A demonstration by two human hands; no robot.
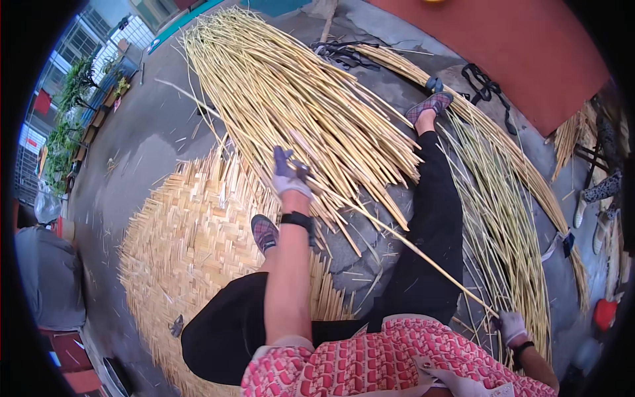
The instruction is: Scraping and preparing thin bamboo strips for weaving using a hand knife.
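Okay, one long, thin, pale-yellow reed (431,260) runs diagonally from the centre of the frame to the lower right. Right hand (511,328), in a whitish-purple glove, lower right: fingers closed round the reed's near end. Left hand (290,173), in a matching purple and pale glove, centre: fingers partly spread at the reed's far stretch; can't tell if it grips. Black band (296,219) on the left wrist.

Large fanned pile of dry yellow reeds (284,86), upper centre, reaches down to the left hand. Round-edged mat of woven tan strips (192,245), left and lower left, ragged edge, flat on the grey concrete floor (106,205). Loose spread of greenish-yellow stalks (499,218), right, passing beside the right hand; long curved tan bundle (489,124) just beyond it. Black-trousered legs (430,218) apart, one by the pile, the other bent over the mat. Pink-and-white patterned top (370,351), bottom edge. Flat rust-red sheet (503,53), upper right. Green potted plants (76,86), upper left.
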